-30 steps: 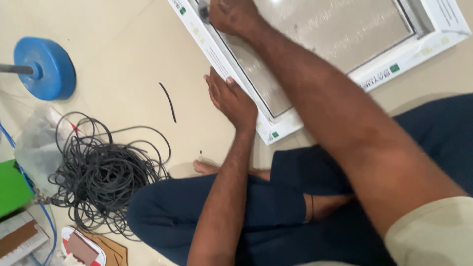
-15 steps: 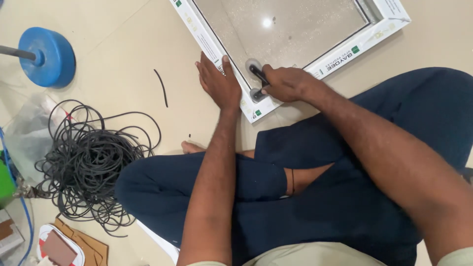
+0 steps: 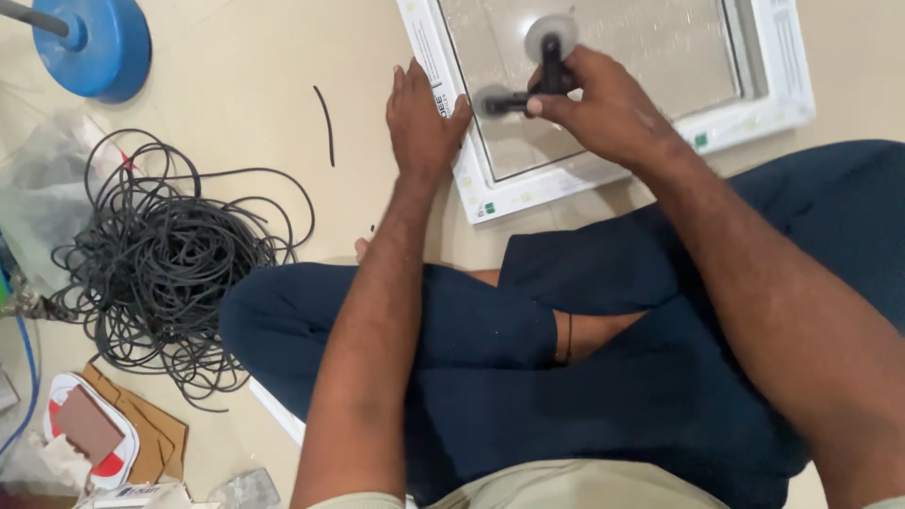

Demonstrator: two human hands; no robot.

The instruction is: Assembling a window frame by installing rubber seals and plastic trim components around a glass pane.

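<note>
A white window frame [image 3: 603,174] with a frosted glass pane [image 3: 641,47] lies flat on the floor in front of my crossed legs. My left hand [image 3: 421,127] rests palm down on the frame's left rail, fingers apart. My right hand [image 3: 603,108] grips the black handle of a double suction-cup lifter [image 3: 533,71]. Its two grey cups sit on the glass near the frame's lower left corner.
A tangled coil of black rubber cord [image 3: 165,259] lies on the floor at left, with a short loose piece [image 3: 325,123] beside the frame. A blue round stand base [image 3: 94,42] is at top left. Cardboard scraps [image 3: 141,429] and a plastic bag [image 3: 42,198] lie at left.
The view has tilted down and closer. My right hand came back from the frame's far part to its near corner and now holds the suction lifter on the glass. My left hand stayed on the rail.
</note>
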